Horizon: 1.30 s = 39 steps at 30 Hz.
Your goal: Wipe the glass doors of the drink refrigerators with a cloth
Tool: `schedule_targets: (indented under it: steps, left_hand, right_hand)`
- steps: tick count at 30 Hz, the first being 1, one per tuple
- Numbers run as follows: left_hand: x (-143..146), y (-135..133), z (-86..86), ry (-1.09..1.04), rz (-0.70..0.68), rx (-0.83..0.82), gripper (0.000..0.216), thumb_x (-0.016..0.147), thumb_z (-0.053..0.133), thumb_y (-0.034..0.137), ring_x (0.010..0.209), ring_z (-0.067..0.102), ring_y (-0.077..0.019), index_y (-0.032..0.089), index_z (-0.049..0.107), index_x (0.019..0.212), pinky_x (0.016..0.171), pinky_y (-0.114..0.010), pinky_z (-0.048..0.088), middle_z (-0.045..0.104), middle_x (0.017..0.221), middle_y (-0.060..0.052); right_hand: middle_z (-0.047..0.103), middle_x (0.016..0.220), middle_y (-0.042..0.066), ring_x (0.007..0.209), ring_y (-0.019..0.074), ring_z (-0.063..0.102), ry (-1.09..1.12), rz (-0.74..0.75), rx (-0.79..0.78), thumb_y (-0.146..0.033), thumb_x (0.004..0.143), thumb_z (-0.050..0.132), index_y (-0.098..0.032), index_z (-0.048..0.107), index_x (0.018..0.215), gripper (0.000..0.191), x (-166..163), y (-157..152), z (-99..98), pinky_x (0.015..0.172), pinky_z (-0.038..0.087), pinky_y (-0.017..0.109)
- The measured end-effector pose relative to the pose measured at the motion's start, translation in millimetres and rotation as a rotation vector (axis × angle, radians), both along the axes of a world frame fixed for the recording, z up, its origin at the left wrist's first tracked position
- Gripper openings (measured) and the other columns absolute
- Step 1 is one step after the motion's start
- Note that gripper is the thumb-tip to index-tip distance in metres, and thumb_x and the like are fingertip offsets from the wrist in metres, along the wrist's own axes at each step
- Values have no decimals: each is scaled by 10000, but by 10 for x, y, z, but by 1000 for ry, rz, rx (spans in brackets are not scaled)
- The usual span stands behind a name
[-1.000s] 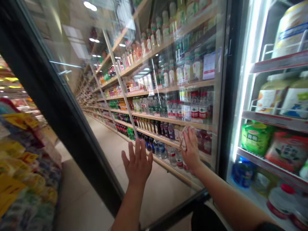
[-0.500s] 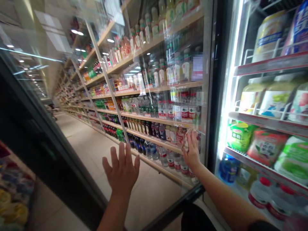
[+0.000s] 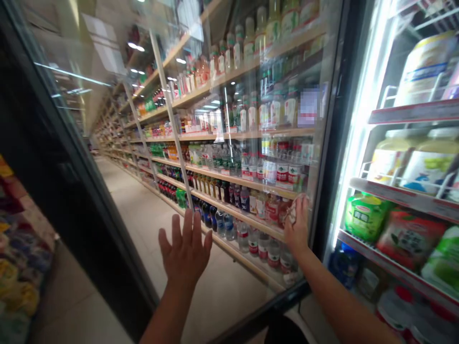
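A large glass door [image 3: 229, 296] in a black frame stands ajar before me, with shelves showing through it or mirrored in it. My left hand [image 3: 186, 248] is raised at the lower middle of the pane, fingers spread, palm toward the glass and nothing held; whether it touches the pane I cannot tell. Near the door's lower right part, my right hand [image 3: 299, 224] presses a crumpled, pale patterned cloth [image 3: 290, 213] against the glass. Part of the cloth is hidden behind the fingers.
To the right is a lit cooler whose wire shelves [image 3: 405, 193] hold bottles and a green bag [image 3: 366, 215]. The black door frame [image 3: 68, 191] slants along the left. Beyond it, colourful packages [image 3: 17, 267] are piled low. A square paper [image 3: 309, 106] is on the glass.
The view has shifted, so the door and cooler sit farther right. My right hand with the cloth appears slightly right of before. My left hand stays spread by the pane.
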State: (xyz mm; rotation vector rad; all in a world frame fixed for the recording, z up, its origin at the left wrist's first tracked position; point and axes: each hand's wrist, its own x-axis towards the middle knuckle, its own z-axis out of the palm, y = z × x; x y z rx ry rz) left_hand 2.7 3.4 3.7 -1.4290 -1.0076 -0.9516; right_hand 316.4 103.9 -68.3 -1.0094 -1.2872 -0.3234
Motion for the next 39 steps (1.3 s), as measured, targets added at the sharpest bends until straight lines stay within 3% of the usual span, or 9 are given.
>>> schedule_targets:
  steps: [5,8,12,18,25,28,31,37,39]
  left_hand:
    - [19,-1,-17,-35,-11,-18,826,991,686,322,1616,173,-289,136,256,1671,1332,-505,82,427,1625,-176]
    - [38,-13,-19,-47,-7,-30,816,1007,667,341,1613,178,-288,150,241,1676,1331,-506,77,445,1615,-167]
    - [43,-18,-36,-53,-24,-42,798,1015,649,338,1619,152,-276,138,247,1675,1336,-482,43,476,1600,-168]
    - [39,20,-84,-116,-32,-116,758,1038,601,389,1580,297,-321,201,248,1682,1325,-538,50,457,1619,-168]
    - [-102,-156,-328,-169,-14,-131,754,1032,591,346,1603,223,-335,146,253,1674,1315,-534,141,407,1641,-209]
    - [-257,-213,-565,-154,56,-114,744,1032,587,329,1604,222,-331,123,262,1669,1308,-533,157,442,1616,-224]
    - [-377,-183,-743,-156,41,-121,699,1028,592,342,1601,238,-334,127,338,1642,1309,-548,134,496,1579,-224]
    - [-447,-87,-844,-207,20,-179,632,1029,572,373,1581,285,-361,139,424,1597,1303,-606,109,484,1582,-236]
    - [-449,-82,-847,-203,32,-167,626,1029,571,370,1586,267,-363,133,432,1592,1301,-609,120,472,1590,-240]
  right_hand:
    - [2,1791,129,1651,370,22,-96,-5,28,-421,1068,424,-257,23,1711,775,-234,-69,438,1263,194,741]
    - [-20,1795,92,1654,351,-7,-247,63,62,-357,1084,399,-277,26,1710,733,-450,-217,420,1269,198,731]
    - [122,1787,66,1654,323,81,-358,107,168,-187,1072,380,-297,140,1704,685,-661,-349,431,1282,239,710]
    - [241,1754,92,1637,322,188,-220,128,206,-189,1057,347,-245,68,1715,717,-924,-350,1016,1303,267,660]
    - [453,1658,64,1572,275,368,-562,209,286,-99,991,405,-282,173,1706,774,-1102,-525,653,1296,361,568]
    - [342,1713,82,1572,298,367,-432,165,281,-101,999,359,-269,104,1713,777,-1087,-478,831,1274,387,597]
    - [216,1764,31,1623,313,244,-363,175,259,-101,1010,318,-305,43,1713,782,-1190,-461,979,1318,281,623]
    - [565,1585,3,1541,155,423,-710,308,314,-109,1013,430,-277,193,1702,748,-1527,-663,468,1364,172,363]
    - [604,1548,1,1522,138,451,-747,305,327,-112,1024,424,-270,223,1695,719,-1542,-684,450,1361,161,344]
